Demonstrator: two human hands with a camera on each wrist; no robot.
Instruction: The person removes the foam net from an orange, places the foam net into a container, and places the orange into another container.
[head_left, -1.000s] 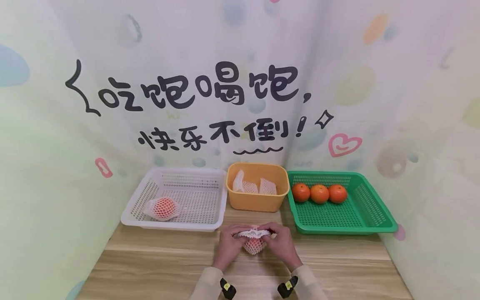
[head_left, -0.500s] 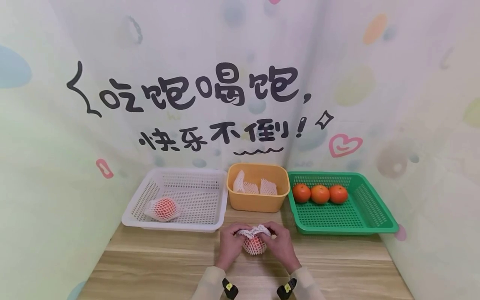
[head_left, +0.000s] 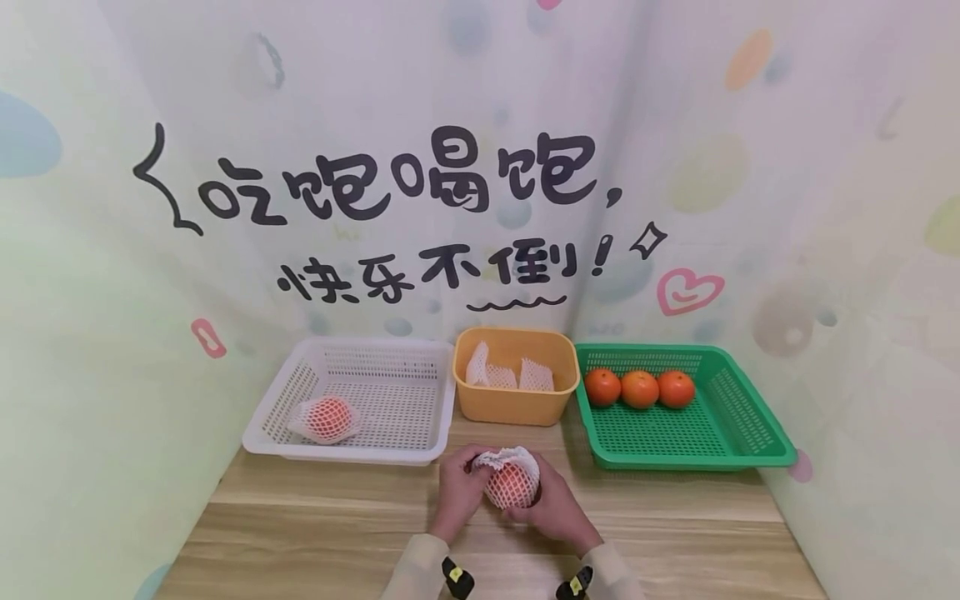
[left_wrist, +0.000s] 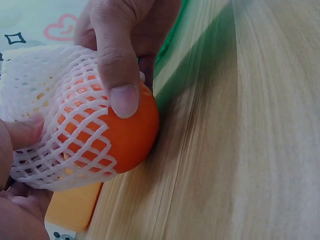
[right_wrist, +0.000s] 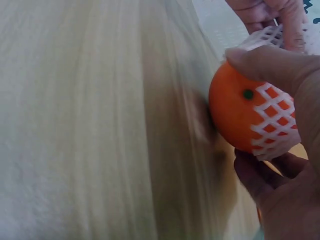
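Close over the table's near middle, both hands hold an orange (left_wrist: 140,135) partly inside a white foam fruit net (left_wrist: 82,132). The left hand (head_left: 459,492) pinches the net's loose open end between thumb and fingers. Around the right side of the fruit curls the right hand (head_left: 558,504). Its thumb (right_wrist: 265,62) presses on the orange near the net's edge, with fingers beneath. The fruit's bare end, with a small green dot, pokes out of the net in the right wrist view. Most of the left hand is hidden there behind the net.
Behind stand a white basket (head_left: 405,454) with one netted fruit (head_left: 330,418), a yellow bin (head_left: 513,407) with several foam nets (head_left: 536,375), and a green basket (head_left: 690,458) holding three oranges (head_left: 640,388). A printed curtain (head_left: 375,83) closes off the back.
The right hand has shifted from the net's upper rim down around the fruit's right side, its thumb now lower. The net's rim stands higher and wider. The left hand keeps its pinch.
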